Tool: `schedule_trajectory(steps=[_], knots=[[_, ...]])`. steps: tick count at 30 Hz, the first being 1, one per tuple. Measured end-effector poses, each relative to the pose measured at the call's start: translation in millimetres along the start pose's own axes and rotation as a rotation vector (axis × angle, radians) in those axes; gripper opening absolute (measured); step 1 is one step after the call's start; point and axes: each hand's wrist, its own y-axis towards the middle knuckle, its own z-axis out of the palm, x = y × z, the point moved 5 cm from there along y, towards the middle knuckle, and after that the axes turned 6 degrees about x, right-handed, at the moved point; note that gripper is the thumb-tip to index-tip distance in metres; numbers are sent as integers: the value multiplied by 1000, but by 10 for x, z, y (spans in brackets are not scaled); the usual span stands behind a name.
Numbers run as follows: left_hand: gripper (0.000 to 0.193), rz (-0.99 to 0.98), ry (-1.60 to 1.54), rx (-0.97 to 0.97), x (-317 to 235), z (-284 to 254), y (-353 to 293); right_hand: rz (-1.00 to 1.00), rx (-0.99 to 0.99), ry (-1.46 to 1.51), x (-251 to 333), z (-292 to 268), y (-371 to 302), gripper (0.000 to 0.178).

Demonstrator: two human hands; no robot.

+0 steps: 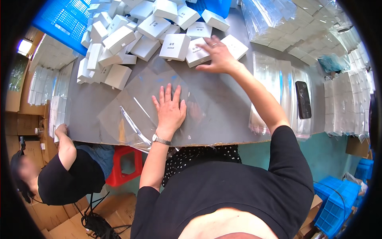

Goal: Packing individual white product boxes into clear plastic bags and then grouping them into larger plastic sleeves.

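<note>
My left hand [170, 113], with a watch at the wrist, lies flat with fingers spread on a clear plastic bag [115, 106] near the table's front edge. Further right, my right hand [219, 55] reaches over the near side of the box pile, fingers apart. Its fingertips overlap a white box [193, 58]; whether they press on it I cannot tell. Another white box [236, 46] sits just beyond that hand, partly covered by it. To the left of these, a white box [175, 47] with small dark print stands at the pile's front.
A heap of white boxes [119, 39] covers the far left of the grey table [223, 115]. Stacked clear bags [266, 87] and a black phone-like object [303, 99] lie at right. Wrapped box stacks [346, 103] line the right side. Another person [71, 171] works at left.
</note>
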Motion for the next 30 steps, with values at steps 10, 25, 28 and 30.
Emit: schedule_trajectory(steps=[10,25,28,30], knots=[[55,-115,-216,-16,229,-212,-29,69,100,-6,576,-55,-309,71],[88,174,-223,-140,-1386,141,1631,205,87,151,905,-174,-1631,71],[95,46,-14,171,-1664,403,1893,158,58,183,1005,-247,-1757,68],[92,74,-177,143,-1556,473,1980,172,24,373,798,-301,-1948,67]])
